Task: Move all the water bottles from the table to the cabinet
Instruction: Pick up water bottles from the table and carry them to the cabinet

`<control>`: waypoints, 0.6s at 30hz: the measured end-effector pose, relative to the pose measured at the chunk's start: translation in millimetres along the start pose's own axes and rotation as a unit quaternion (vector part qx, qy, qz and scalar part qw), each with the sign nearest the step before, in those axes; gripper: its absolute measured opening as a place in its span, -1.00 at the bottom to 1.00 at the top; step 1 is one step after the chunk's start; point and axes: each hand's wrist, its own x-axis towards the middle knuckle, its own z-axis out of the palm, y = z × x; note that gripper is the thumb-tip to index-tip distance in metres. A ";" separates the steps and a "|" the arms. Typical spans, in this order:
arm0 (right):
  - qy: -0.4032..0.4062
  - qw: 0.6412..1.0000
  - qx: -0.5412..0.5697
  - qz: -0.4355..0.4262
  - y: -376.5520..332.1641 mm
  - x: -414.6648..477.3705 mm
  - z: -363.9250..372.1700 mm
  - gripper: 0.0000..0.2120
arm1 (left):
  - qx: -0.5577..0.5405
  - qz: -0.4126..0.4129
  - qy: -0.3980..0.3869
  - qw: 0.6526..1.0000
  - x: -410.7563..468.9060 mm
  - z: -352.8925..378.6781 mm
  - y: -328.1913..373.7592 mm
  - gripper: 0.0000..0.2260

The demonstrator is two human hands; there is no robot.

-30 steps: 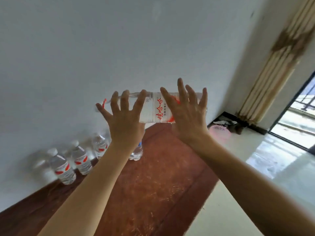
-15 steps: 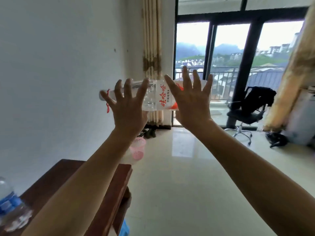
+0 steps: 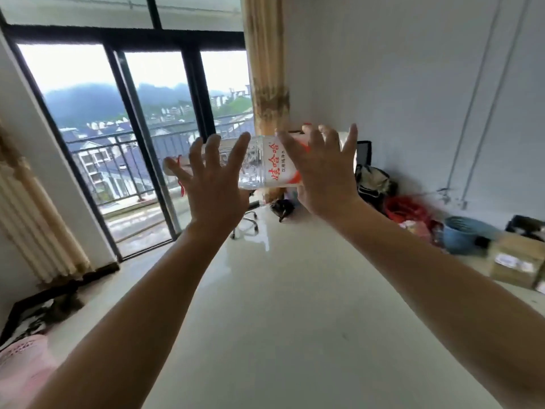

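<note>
left hand (image 3: 213, 185) and right hand (image 3: 323, 175), fingers straight and spread wide, carry a clear, ribbed plastic bottle (image 3: 265, 166) sideways, arms outstretched.

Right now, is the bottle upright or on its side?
On its side: the water bottle lies horizontal against the left hand and right hand, cap end pointing left.

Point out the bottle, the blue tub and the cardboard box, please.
bottle (image 3: 272, 163), head view, on its white label.
tub (image 3: 460, 240), head view, on its blue wall.
box (image 3: 514, 264), head view, on its near side.
</note>
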 end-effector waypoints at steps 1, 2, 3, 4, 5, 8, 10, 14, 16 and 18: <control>-0.013 1.000 -0.010 0.017 24.1 0.2 8.6 -0.01 | -0.016 0.018 -0.009 1.000 9.3 18.8 21.8 -0.11; -0.026 0.999 -0.022 0.030 46.1 0.7 16.2 -0.01 | -0.031 0.035 -0.016 0.999 17.3 35.5 43.3 -0.14; -0.036 0.998 -0.035 0.042 69.5 1.3 24.2 -0.01 | -0.050 0.045 -0.028 0.997 26.2 52.7 67.1 -0.15; -0.041 0.996 -0.052 0.055 92.4 2.5 33.0 0.00 | -0.072 0.050 -0.036 0.996 35.1 71.0 91.1 -0.13; -0.044 0.994 -0.075 0.071 116.2 3.5 42.5 0.01 | -0.096 0.055 -0.043 0.993 45.6 90.4 116.8 -0.11; -0.055 0.983 -0.135 0.114 190.4 4.5 64.1 0.01 | -0.177 0.061 -0.077 0.979 73.4 136.1 201.2 -0.07; -0.066 0.973 -0.165 0.146 234.0 -1.1 67.6 0.00 | -0.247 0.078 -0.101 0.961 88.5 159.4 253.3 -0.08; -0.095 0.940 -0.253 0.206 333.1 -31.4 48.4 0.00 | -0.371 0.129 -0.129 0.911 111.8 175.6 382.6 -0.14; -0.101 0.911 -0.302 0.263 375.6 -57.9 34.1 0.04 | -0.423 0.172 -0.132 0.880 117.5 170.9 452.1 -0.14; -0.115 0.882 -0.341 0.306 414.5 -90.2 11.5 0.06 | -0.455 0.204 -0.134 0.856 114.8 155.4 517.6 -0.14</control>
